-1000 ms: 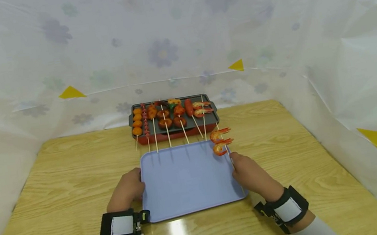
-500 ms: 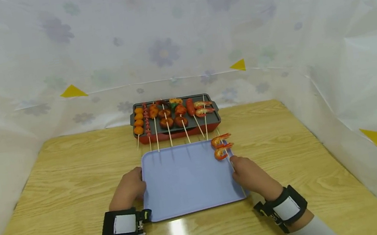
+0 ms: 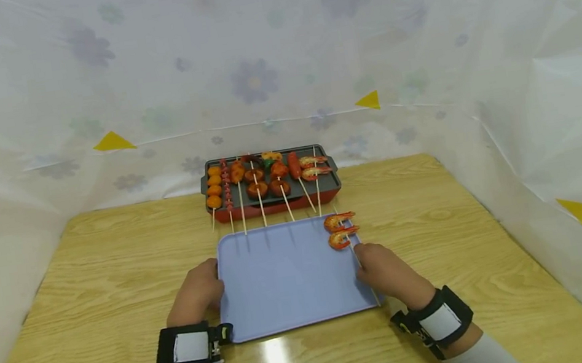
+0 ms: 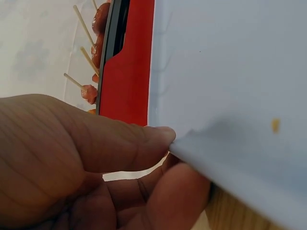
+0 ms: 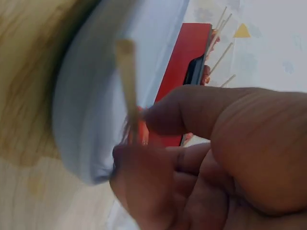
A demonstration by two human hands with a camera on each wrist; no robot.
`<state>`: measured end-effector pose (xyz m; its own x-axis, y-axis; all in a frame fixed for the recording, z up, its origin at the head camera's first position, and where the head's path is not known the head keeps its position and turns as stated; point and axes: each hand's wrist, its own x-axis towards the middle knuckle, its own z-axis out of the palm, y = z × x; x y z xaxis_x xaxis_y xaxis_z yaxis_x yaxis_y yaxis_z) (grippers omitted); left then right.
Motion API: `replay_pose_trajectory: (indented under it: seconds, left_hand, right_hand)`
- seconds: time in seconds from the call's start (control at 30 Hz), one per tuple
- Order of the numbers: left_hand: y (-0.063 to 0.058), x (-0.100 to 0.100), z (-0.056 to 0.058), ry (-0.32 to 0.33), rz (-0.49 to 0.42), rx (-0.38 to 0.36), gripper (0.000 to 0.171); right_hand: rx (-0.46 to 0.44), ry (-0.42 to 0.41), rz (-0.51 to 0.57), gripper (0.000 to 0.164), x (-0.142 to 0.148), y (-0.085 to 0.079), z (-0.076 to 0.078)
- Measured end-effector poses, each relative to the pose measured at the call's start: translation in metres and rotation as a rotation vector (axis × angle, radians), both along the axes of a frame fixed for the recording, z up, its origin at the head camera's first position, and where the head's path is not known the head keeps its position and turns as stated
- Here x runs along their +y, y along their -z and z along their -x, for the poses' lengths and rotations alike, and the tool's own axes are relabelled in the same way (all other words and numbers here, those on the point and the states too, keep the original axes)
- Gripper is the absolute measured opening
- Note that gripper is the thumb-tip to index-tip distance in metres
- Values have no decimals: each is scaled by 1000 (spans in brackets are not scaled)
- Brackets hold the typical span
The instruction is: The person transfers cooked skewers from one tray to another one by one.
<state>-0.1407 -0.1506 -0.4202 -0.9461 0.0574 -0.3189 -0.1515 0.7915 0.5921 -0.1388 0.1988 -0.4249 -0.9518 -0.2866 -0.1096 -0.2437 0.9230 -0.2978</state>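
My left hand [image 3: 197, 291] pinches the left edge of a pale lilac-blue rectangular tray [image 3: 288, 281]; thumb and finger close on its rim in the left wrist view. At the tray's right edge, my right hand [image 3: 386, 268] pinches the wooden stick of a shrimp skewer [image 3: 340, 239]. Two orange shrimps sit on that stick, over the tray's far right corner. From the right wrist view, the blunt stick end [image 5: 125, 52] sticks out past the thumb above the tray. Whether the shrimps touch the tray's surface I cannot tell.
Behind the tray stands a red grill [image 3: 272, 207] with a dark top, holding several skewers: orange balls, small red pieces, round brown slices, a sausage [image 3: 294, 165] and another shrimp skewer [image 3: 315, 172]. Their sticks jut toward the tray. Flowered sheeting [image 3: 254, 81] surrounds the wooden table [image 3: 104, 282].
The shrimp skewer has dropped and shifted slightly left, toward the tray's far right corner, with my right hand on its stick. My left hand stays at the tray's left edge.
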Motion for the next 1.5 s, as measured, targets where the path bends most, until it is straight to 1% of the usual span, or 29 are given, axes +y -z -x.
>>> replay_pose_trajectory:
  seconds: [0.1,0.17,0.3,0.4,0.53,0.67,0.83,0.97,1.07,1.17,1.27,1.33,1.4,1.5]
  left_hand:
    - [-2,-1,-2,6,-4,26,43]
    - [-3,-1,-4,11,-8,43,41]
    - [-4,-1,-5,15,-13,62,37]
    - [-3,-1,-4,7,-18,54,42]
    - [-1,-1,-3,-12,-48,22,51]
    - [1,-2,-3,-28,-74,-1,55]
    - [1,-2,-2,-40,-79,-13,56]
    - [1,-2,-2,-41,-71,-13,56]
    - [2,-2,-2,-47,-66,-21,56]
    - [3,-3,-2,-52,-55,-23,56]
    - [5,-4,-2,-57,-52,-19,57]
    - [5,-4,-2,-55,-43,-2,57]
    - [5,-3,-1,-61,-52,1,57]
    - [5,-2,-1,-64,-54,4,55]
  right_hand:
    - [65,23,-13,32,0,-5,-2]
    - [119,26,12,43,1,-10,-2]
    - [245,-38,95,46,6,-13,1]
    - [301,-81,121,50,9,-15,5]
    - [286,-94,134,57,8,-23,9]
    - [285,-119,129,61,3,-32,15]
    - [301,-171,122,71,-2,-38,29]
    - [299,-195,138,73,-3,-36,42]
    - [301,-188,171,70,-5,-33,51]
    - [308,-170,204,66,-6,-29,56]
    - [308,-142,241,63,-7,-25,57]
    - [304,-117,264,64,-6,-23,57]
    - [300,-90,285,63,-5,-21,56]
    - [301,-55,296,61,-3,-19,58]
